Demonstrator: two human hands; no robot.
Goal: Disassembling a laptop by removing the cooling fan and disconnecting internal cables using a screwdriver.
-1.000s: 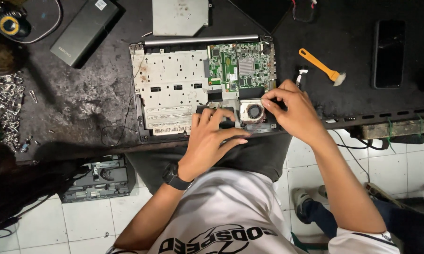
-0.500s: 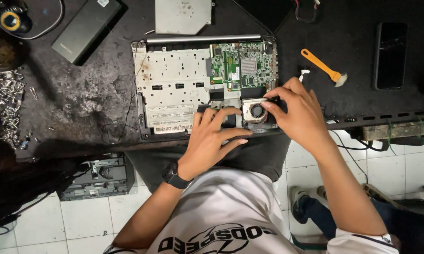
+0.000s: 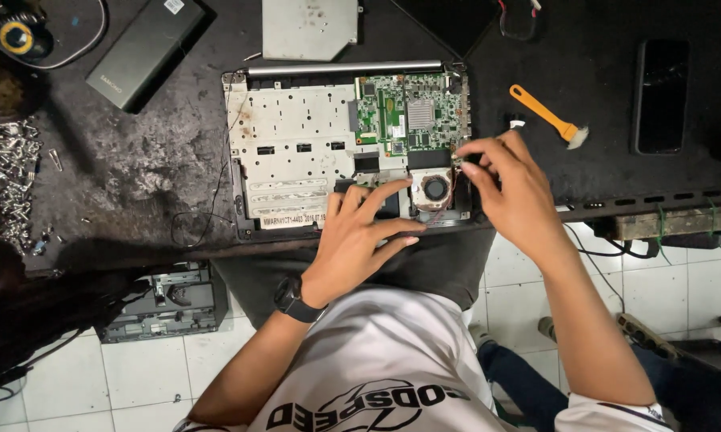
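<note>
while the opened laptop [image 3: 296, 152] lies flat mid-tabletop [image 3: 136, 160], the left hand [image 3: 360, 240] rests spread on its front edge beside the cooling fan [image 3: 435, 189], holding nothing. right hand [image 3: 508, 188] pinches something tiny at the green board's [image 3: 408, 112] right edge; orange brush [image 3: 546, 114] lies just beyond.

left hand [image 3: 359, 240] on open laptop [image 3: 296, 152] | right hand [image 3: 508, 192] apparently pinching by fan [image 3: 435, 189]

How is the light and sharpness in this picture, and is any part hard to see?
Head view: even overhead light, sharp on the opened grey laptop base; both hands cast soft shadows; black phone shows faint glare; left lower corner is dark and blurred.
</note>
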